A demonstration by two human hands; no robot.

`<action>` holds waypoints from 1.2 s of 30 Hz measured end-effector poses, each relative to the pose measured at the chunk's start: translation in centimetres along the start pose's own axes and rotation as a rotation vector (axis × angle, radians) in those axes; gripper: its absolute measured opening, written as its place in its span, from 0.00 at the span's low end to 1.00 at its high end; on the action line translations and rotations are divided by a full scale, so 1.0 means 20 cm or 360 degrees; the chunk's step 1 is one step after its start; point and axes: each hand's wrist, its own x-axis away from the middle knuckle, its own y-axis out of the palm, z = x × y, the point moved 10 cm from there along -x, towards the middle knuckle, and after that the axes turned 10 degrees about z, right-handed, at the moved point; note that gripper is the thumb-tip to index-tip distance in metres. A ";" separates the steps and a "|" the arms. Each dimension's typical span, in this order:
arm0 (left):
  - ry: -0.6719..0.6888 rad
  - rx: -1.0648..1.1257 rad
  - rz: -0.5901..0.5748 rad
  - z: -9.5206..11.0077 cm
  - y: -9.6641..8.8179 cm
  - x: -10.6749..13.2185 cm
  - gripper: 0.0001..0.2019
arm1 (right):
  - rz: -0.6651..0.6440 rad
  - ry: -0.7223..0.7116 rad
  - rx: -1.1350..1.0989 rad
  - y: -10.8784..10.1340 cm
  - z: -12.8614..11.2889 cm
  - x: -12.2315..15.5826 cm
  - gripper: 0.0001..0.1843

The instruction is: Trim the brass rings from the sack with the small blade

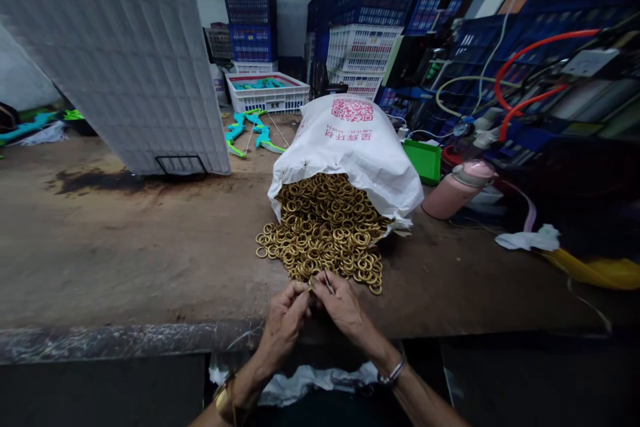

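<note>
My left hand (pixel 284 320) is closed, with thumb and forefinger pinching a gold-coloured ring (pixel 311 285). Against the same ring, my right hand (pixel 345 310) is closed round a thin, dark, pointed tool (pixel 328 281), perhaps a small blade; its exact kind is too small to tell. Just beyond my fingertips lies a heap of gold-coloured rings (pixel 325 247). It spills from the open mouth of a white woven sack (pixel 350 140) lying on its side, with red print on top.
A brown worktable (pixel 150 260) carries a tall pale ribbed panel (pixel 150 67) at left. Turquoise and green toy bows (pixel 255 130) lie behind, before a white crate (pixel 270 97). A pink bottle (pixel 457 190), green tray (pixel 423 161) and orange hoses (pixel 520 67) are at right.
</note>
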 end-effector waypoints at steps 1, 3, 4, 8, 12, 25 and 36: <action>-0.0076 0.0019 -0.0041 -0.03 0.01 0.00 0.14 | 0.0029 -0.0029 0.0043 -0.01 -0.01 0.00 0.12; -0.0182 0.0052 -0.0114 -0.06 0.03 0.01 0.16 | 0.0059 -0.0066 0.0113 -0.01 -0.02 0.01 0.10; -0.0220 0.0070 -0.0136 -0.07 0.04 0.02 0.17 | 0.0057 -0.0071 0.0128 -0.01 -0.03 0.01 0.09; -0.0310 0.0216 -0.0139 -0.08 0.05 0.04 0.16 | -0.0005 -0.0075 0.0016 0.00 -0.03 0.02 0.12; -0.0361 0.0336 -0.0118 -0.10 0.04 0.06 0.15 | 0.0038 -0.0124 0.0065 -0.01 -0.02 0.02 0.14; -0.0236 0.0257 0.0007 -0.06 0.01 0.03 0.18 | -0.0130 -0.0443 0.0989 0.06 0.01 0.10 0.17; -0.0147 0.0230 -0.0089 -0.03 0.00 0.09 0.18 | -0.0154 -0.0337 0.1393 0.02 0.08 0.07 0.17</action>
